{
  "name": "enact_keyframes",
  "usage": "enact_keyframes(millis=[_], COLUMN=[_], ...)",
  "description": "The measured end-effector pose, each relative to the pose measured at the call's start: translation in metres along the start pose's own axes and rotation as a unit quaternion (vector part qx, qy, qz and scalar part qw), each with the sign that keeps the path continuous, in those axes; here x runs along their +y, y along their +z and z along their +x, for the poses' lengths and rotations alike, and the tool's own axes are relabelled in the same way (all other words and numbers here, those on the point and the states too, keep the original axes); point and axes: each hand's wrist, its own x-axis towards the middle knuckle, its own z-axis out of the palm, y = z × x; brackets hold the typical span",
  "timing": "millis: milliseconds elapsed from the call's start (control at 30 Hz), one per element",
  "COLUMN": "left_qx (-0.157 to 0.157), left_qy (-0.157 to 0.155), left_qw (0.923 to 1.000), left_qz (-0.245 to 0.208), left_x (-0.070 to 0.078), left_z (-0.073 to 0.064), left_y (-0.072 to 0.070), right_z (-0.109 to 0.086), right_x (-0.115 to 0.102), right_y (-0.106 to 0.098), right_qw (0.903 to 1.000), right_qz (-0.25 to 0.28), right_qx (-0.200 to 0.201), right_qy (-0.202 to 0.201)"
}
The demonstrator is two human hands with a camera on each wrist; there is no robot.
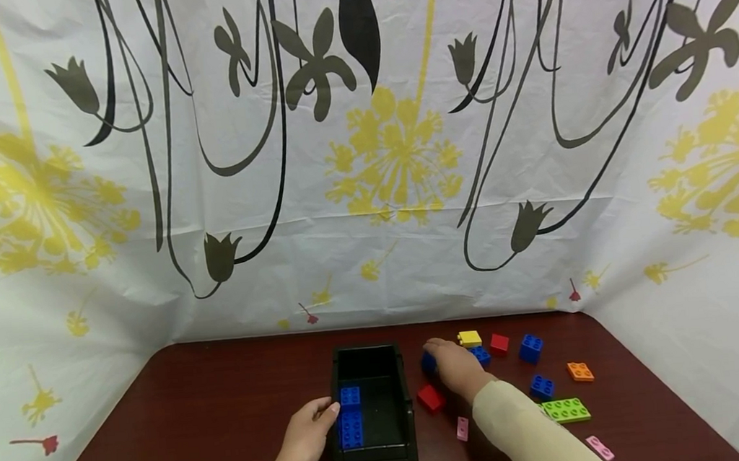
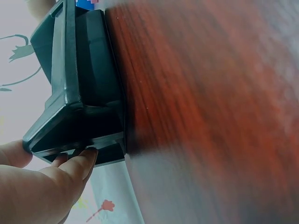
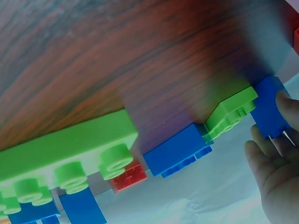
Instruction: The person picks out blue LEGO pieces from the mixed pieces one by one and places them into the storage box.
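My left hand (image 1: pixel 304 438) grips the left side of a black plastic bin (image 1: pixel 374 458), thumb by the rim and fingertips against the outside in the left wrist view. Inside the bin, blue building bricks (image 1: pixel 352 427) line the left wall. To the bin's right, my right hand (image 1: pixel 456 370) reaches to the far part of the table and holds a blue brick (image 3: pixel 270 109) between thumb and fingers. The hand partly hides that brick in the head view. A light green brick (image 3: pixel 232 112) stands close beside it in the right wrist view.
Around the right arm lie a red brick (image 1: pixel 431 398), a pink brick (image 1: pixel 462 429), a yellow brick (image 1: pixel 470 338), several blue bricks and an orange brick (image 1: pixel 580 372). A long green brick (image 1: pixel 566 410) sits right of the sleeve. A patterned curtain (image 1: pixel 373 273) borders the table's back.
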Motion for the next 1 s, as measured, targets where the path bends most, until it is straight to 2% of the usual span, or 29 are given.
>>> enact_keyframes(millis=[367, 667, 1000], left_qx=[-0.002, -0.002, -0.001], left_qy=[0.001, 0.004, 0.007], left_qw=[1.0, 1.0, 1.0], left_qz=[-0.003, 0.001, -0.001], left_x=[-0.001, -0.0014, -0.002], left_z=[0.0008, -0.0001, 0.0003], left_y=[-0.0009, -0.0002, -0.001], right_z=[-0.0008, -0.004, -0.009], right_x=[0.0016, 0.0035, -0.0006], right_y=[0.0009, 0.0013, -0.0029], right_qw=[0.9997, 0.999, 0.9965], right_qz=[-0.013, -0.004, 0.002], right_qx=[0.021, 0.037, 0.08], right_qy=[0.002, 0.025, 0.023])
